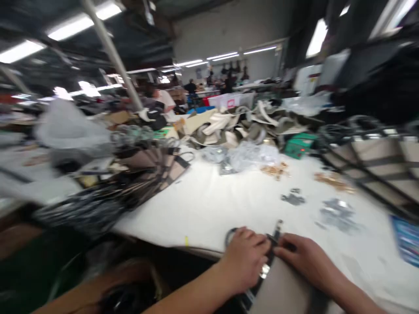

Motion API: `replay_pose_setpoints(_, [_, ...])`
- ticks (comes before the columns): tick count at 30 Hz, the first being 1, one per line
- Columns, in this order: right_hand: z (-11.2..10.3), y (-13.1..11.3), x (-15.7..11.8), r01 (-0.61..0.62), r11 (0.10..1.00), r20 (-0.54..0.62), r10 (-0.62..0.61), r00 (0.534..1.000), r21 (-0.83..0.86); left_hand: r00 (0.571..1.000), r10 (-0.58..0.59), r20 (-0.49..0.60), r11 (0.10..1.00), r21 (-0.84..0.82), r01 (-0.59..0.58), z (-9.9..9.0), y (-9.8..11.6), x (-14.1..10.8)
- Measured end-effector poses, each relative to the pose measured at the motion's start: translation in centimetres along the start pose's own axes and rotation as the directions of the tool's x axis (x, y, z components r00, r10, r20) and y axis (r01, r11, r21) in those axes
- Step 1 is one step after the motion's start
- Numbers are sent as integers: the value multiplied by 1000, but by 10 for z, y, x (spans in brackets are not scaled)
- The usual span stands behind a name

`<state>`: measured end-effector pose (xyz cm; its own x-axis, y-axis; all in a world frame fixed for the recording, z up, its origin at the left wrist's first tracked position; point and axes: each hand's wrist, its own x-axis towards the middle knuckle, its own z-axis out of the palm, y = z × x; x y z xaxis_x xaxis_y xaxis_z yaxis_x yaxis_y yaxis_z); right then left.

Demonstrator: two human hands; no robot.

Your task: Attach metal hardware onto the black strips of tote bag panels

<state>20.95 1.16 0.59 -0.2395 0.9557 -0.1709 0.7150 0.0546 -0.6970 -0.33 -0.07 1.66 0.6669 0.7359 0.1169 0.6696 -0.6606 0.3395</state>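
Note:
A beige panel (pixel 281 288) with a dark strap (pixel 269 257) along its edge lies at the table's front edge. My left hand (pixel 247 257) is closed on the strap from the left, fingers bent over it. Next to the strap's right side, my right hand (pixel 303 257) pinches the same dark strap between thumb and fingers. A shiny metal piece (pixel 264 271) sits on the strap just below the left fingers. A dark loop shows behind my left hand. Motion blur hides the fine detail.
Small grey metal parts (pixel 340 213) and gold-coloured parts (pixel 276 171) lie on the white table (pixel 209 205). Stacked dark and beige pieces (pixel 382 161) stand right, more (pixel 147 174) left. Behind are plastic bags (pixel 245 155), a green box (pixel 299 145) and heaped strips (pixel 229 126). People are far back.

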Motion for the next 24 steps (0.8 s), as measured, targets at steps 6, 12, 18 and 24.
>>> replay_pose_setpoints(6, [-38,14,-5,-52,996,-35,55,998,78,999,-8,-49,990,-141,1,7,-18,12])
replay_pose_setpoints(12, [-81,61,-4,-299,921,-337,207,918,-250,997,-44,-64,984,-176,32,5,-14,8])
replay_pose_setpoints(18, [-88,90,2,-356,873,-364,228,903,-335,991,-50,-121,983,-182,28,10,-13,7])
replay_pose_setpoints(24, [-93,88,8,-327,884,-314,223,923,-333,990,-38,-135,989,-146,18,11,-10,6])
